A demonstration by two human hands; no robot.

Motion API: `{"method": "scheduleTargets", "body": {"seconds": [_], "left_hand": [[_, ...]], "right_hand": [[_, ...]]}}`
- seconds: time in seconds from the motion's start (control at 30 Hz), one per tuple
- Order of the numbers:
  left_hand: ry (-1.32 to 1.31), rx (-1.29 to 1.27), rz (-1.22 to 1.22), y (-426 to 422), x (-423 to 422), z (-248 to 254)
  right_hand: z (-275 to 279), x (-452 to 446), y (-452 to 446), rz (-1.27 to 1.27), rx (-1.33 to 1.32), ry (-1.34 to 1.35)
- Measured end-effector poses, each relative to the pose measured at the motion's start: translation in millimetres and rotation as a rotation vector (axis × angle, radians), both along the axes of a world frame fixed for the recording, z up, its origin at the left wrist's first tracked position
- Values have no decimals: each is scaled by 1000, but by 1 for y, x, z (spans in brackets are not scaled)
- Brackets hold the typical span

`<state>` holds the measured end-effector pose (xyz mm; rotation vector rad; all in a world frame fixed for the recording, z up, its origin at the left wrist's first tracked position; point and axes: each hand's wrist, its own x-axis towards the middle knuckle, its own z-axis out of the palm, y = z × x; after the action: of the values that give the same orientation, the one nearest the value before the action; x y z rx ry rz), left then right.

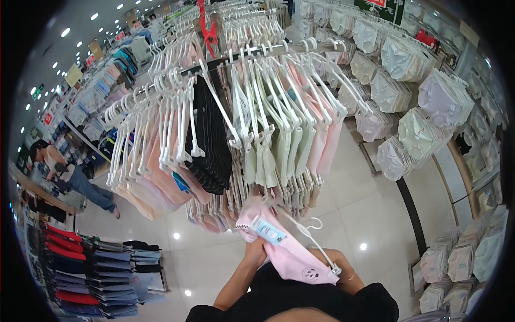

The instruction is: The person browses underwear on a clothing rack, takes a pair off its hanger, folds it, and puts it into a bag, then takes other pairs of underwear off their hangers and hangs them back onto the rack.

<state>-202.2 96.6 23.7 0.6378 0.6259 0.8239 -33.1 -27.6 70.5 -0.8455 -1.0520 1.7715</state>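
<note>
Pink garment: in the head view, you have it (289, 260) in front of your body, slanting down to the right, a blue tag (269, 231) near its upper left end.
Left hand: yours (257, 251) grips the garment's left edge, below the tag; the fingertips are hidden.
Right hand: yours (333, 256) is behind the garment's right side, mostly covered, so you cannot tell its grip.
Hanger: white (298, 226), along the garment's upper right edge, its hook free over floor.
Rack: ahead of you (201, 68), packed with clothes; its lower row sits just beyond the garment's upper end, little room there.
Floor: open tile (354, 214) runs to your right, up to the wall display (424, 129).
Trousers: stacked (110, 273) at your left, bare tile between their edge and your left arm.
Person: well apart (75, 174), far left.
</note>
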Motion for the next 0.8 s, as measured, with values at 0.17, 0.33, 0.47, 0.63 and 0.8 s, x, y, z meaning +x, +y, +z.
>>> {"method": "scheduleTargets", "body": {"seconds": [0.17,0.33,0.47,0.63,0.8], "left_hand": [[111,11,59,4,-3,19],[-131,28,-42,9,-8,-6],[5,455,-318,15,-12,-24],[-182,339,-325,7,13,30],[-110,164,-64,13,18,6]], "right_hand": [[-16,13,21,-385,-138,192],[-35,39,30,-252,-63,831],[18,37,22,-121,-48,775],[19,29,15,-327,-23,92],[12,31,13,-169,-141,-123]]}}
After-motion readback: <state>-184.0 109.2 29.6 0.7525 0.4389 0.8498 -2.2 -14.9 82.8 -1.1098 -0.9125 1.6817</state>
